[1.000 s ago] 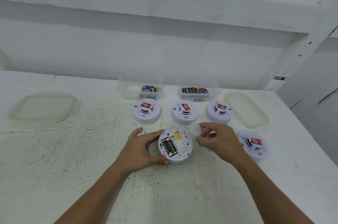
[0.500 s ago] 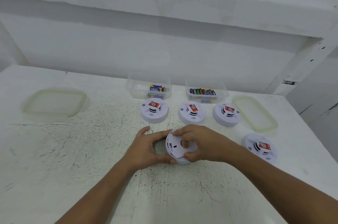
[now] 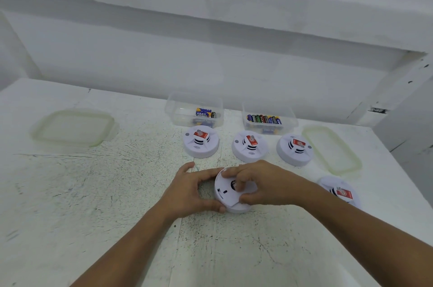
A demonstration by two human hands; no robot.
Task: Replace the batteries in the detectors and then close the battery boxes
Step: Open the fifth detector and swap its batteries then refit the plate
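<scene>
Just below the middle of the frame, the detector lies face down on the counter, directly between the two hands. The left hand grips its left rim, thumb at the near edge and fingers at the far edge, and steadies it. The right hand comes over from the right, fingers curled on top of the cover and thumb at the near edge, so it is the working hand. The detector is round with no long axis, so the fit likely depends on how the cover is turned on the body. A step shows at the near edge, so the cover may sit slightly off, but the right hand's fingers hide most of the seam and the battery bay. Four more detectors sit face up toward the upper and right part of the frame.
</scene>
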